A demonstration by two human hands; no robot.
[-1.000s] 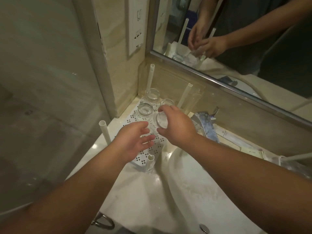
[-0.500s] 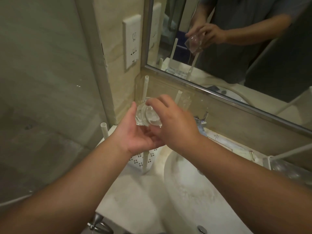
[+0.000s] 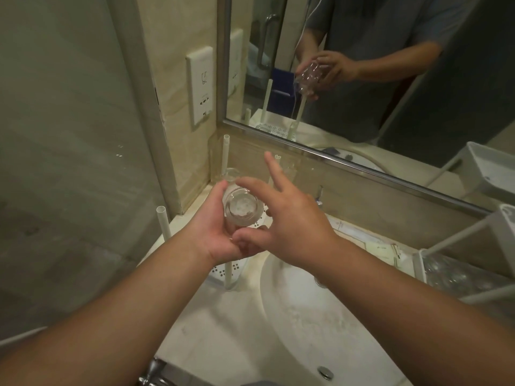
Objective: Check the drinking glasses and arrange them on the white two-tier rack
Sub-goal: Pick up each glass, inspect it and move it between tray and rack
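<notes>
- Both forearms reach forward from the bottom corners and meet above the near edge of the perforated tray, close to the corner of the tabletop (image 3: 211, 338) beside the washbasin (image 3: 312, 316).
- The left hand (image 3: 214, 232) is turned palm up and inward; its thumb rises along the left wall of a clear drinking glass (image 3: 241, 208), and its fingers curl beneath the glass.
- The right hand (image 3: 289, 221) comes in from the right, back of the hand toward the camera. One finger points straight up and away toward the mirror (image 3: 362, 79); another stretches left over the top of the glass, and the thumb meets the left fingers below the glass.
- The glass lies tilted between the two hands, one round end facing the camera, raised clear of the tray; the mirror shows it held at an angle too.
- Left grip: closed round the glass from underneath and the side. Right grip: spread loose, with finger and thumb on the glass; how firmly it holds I cannot tell.
- Below the hands lies the white perforated tray (image 3: 223, 270), with upright white posts (image 3: 163, 224) at its corners; another glass (image 3: 231, 174) stands on it behind the held one, near the wall.
- At the right edge stands the white two-tier rack (image 3: 498, 218); clear glasses (image 3: 446, 274) lie in its lower tier.
</notes>
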